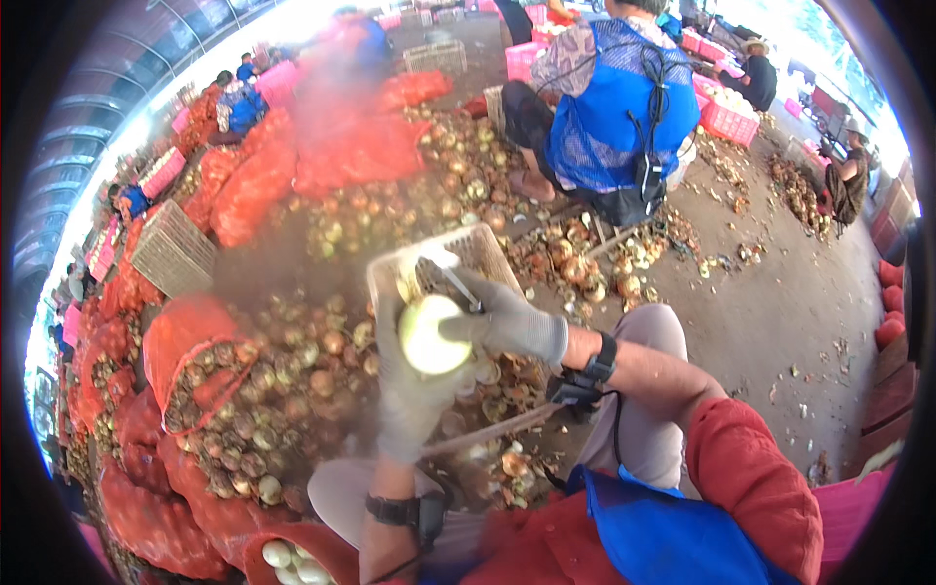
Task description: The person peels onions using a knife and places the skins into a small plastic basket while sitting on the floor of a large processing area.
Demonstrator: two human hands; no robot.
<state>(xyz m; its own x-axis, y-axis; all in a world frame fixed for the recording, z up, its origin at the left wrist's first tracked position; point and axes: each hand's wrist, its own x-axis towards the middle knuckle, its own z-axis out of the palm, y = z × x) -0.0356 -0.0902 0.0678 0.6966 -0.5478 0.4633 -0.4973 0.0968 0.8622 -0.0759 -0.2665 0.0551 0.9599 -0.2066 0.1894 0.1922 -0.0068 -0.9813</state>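
Note:
A pale, peeled onion point(436, 335) is held between my two gloved hands. My left hand point(409, 380), in a light grey glove, wraps the onion from the left and below. My right hand point(504, 314), also gloved, has its thumb against the onion's face and grips a small knife point(462, 287), whose blade points up and left and is blurred. Just beyond the hands stands a plastic crate point(479, 245). Onion skins point(501, 395) lie under the hands. Unpeeled onions point(322, 380) are heaped to the left.
Red mesh sacks point(175, 344) of onions line the left side. A woven-look crate point(175, 248) sits beyond them. A co-worker in a blue vest point(621, 124) sits ahead. Pink crates point(731, 117) stand farther off. A red bag with peeled onions point(292, 559) is by my left knee.

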